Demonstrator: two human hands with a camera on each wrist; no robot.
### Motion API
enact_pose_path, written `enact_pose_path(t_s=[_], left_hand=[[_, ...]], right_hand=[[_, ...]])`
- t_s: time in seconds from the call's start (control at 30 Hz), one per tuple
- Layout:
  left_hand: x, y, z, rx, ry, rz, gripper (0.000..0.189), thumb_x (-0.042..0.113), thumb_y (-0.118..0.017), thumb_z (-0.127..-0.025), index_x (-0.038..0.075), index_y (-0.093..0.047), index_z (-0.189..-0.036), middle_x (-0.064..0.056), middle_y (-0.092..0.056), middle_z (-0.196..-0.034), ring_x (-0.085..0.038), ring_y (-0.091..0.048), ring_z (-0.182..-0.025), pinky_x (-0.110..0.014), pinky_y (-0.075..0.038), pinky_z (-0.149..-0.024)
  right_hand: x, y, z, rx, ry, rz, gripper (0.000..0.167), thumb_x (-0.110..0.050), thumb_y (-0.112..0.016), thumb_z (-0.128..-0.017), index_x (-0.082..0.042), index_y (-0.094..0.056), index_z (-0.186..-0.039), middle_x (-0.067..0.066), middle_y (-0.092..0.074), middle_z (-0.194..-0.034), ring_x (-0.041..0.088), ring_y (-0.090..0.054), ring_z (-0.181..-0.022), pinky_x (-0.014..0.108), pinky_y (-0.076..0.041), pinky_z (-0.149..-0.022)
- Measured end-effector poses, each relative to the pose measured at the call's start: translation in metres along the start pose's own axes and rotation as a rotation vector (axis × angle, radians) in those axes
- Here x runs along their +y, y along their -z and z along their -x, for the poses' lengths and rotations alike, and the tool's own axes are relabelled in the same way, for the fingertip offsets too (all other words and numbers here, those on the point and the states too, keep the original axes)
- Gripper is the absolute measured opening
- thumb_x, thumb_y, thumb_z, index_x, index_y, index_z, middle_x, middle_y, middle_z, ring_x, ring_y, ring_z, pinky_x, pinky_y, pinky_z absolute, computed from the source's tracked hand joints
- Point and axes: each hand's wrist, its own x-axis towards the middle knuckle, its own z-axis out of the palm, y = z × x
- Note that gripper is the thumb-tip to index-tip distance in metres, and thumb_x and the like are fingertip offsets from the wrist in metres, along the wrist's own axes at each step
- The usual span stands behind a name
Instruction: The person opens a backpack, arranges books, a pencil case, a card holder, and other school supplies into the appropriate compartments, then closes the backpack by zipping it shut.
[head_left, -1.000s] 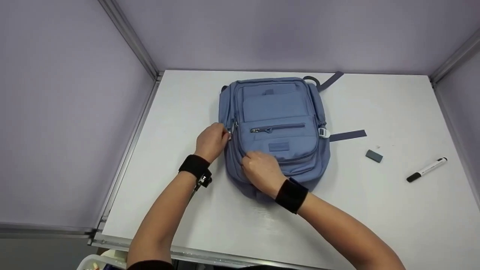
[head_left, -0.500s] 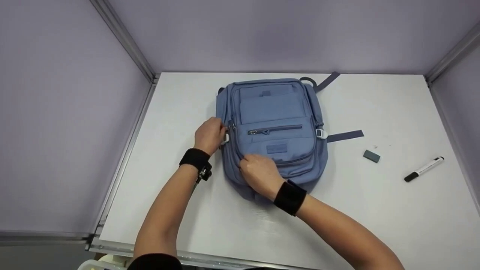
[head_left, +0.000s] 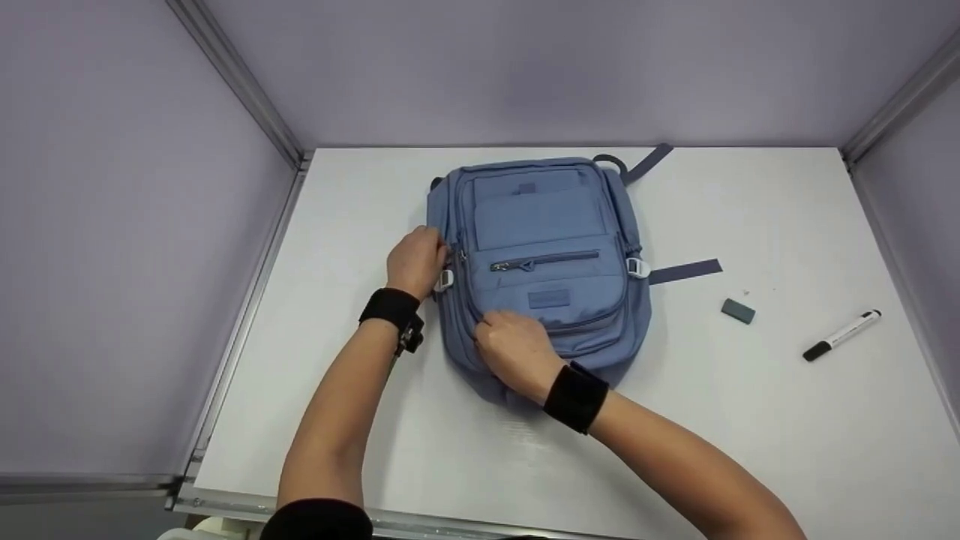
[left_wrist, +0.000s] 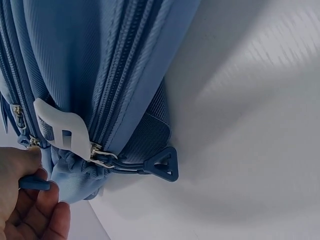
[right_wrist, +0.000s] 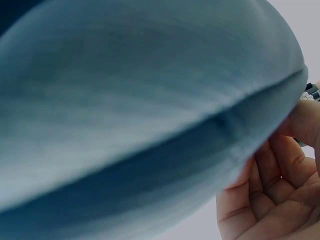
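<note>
A blue backpack (head_left: 540,217) lies front side up on the white table. At its left side my left hand (head_left: 415,260) pinches a zipper pull (left_wrist: 34,183) between thumb and fingers, as the left wrist view shows. Close by are a white buckle (left_wrist: 62,127) and a second zipper pull (left_wrist: 163,164) that hangs loose. My right hand (head_left: 517,350) grips the bag's fabric at the lower left edge of the front pocket. Blue cloth (right_wrist: 150,100) fills much of the right wrist view, with the curled fingers (right_wrist: 270,180) at its edge.
To the right of the backpack lie a grey-green eraser (head_left: 739,310) and a white marker (head_left: 841,335) with a black cap. Two dark straps, including a lower strap (head_left: 686,271), stick out from the bag's right side. Pale panels (head_left: 555,75) enclose the table.
My left hand has slid up along the bag's left side with the pull, away from the white buckle, which now shows below it. The right hand keeps its hold on the fabric.
</note>
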Motion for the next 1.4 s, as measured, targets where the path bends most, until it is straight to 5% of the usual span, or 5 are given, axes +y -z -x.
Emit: enact_pose_path(t_s=[0.67, 0.87, 1.03, 1.27, 1.4], left_hand=[[-0.004, -0.002, -0.003, -0.001, 0.093, 0.008, 0.016, 0.017, -0.060, -0.104, 0.004, -0.070, -0.104, -0.012, -0.066, -0.098, -0.028, -0.066, -0.086, -0.043, -0.055, -0.073], [-0.004, -0.003, -0.002, -0.006, 0.075, -0.011, 0.016, 0.018, -0.062, -0.103, 0.005, -0.070, -0.105, -0.012, -0.067, -0.099, -0.029, -0.066, -0.087, -0.044, -0.055, -0.074], [0.003, -0.006, 0.001, 0.001, -0.010, -0.068, 0.022, 0.017, -0.062, -0.103, 0.004, -0.071, -0.118, -0.015, -0.068, -0.109, -0.032, -0.066, -0.096, -0.045, -0.055, -0.079], [0.011, -0.005, 0.007, 0.051, -0.300, -0.129, 0.030, 0.014, -0.065, -0.100, 0.005, -0.070, -0.128, -0.015, -0.065, -0.123, -0.034, -0.060, -0.115, -0.047, -0.050, -0.095], [0.014, -0.010, 0.010, 0.040, -0.321, -0.156, 0.027, 0.014, -0.066, -0.099, 0.004, -0.072, -0.123, -0.014, -0.066, -0.123, -0.033, -0.060, -0.117, -0.048, -0.050, -0.096]], right_hand=[[-0.007, -0.004, -0.005, 0.013, 0.038, -0.017, 0.019, -0.001, -0.066, -0.094, -0.007, -0.068, -0.076, 0.005, -0.058, -0.075, 0.022, -0.060, -0.067, 0.036, -0.051, -0.054], [-0.005, -0.007, -0.005, -0.018, 0.003, -0.040, 0.018, -0.005, -0.068, -0.094, -0.008, -0.070, -0.076, 0.005, -0.059, -0.075, 0.023, -0.062, -0.067, 0.037, -0.052, -0.055], [0.009, 0.001, 0.002, -0.013, -0.019, -0.117, 0.014, -0.010, -0.068, -0.096, -0.008, -0.076, -0.085, 0.003, -0.062, -0.079, 0.022, -0.063, -0.072, 0.037, -0.054, -0.060], [0.050, 0.020, 0.016, 0.055, -0.066, -0.147, 0.010, -0.007, -0.076, -0.091, -0.006, -0.078, -0.101, 0.007, -0.069, -0.094, 0.027, -0.065, -0.088, 0.043, -0.054, -0.078], [0.057, 0.023, 0.015, -0.001, -0.078, -0.123, 0.013, -0.011, -0.078, -0.090, -0.007, -0.078, -0.102, 0.008, -0.069, -0.097, 0.028, -0.064, -0.091, 0.044, -0.053, -0.080]])
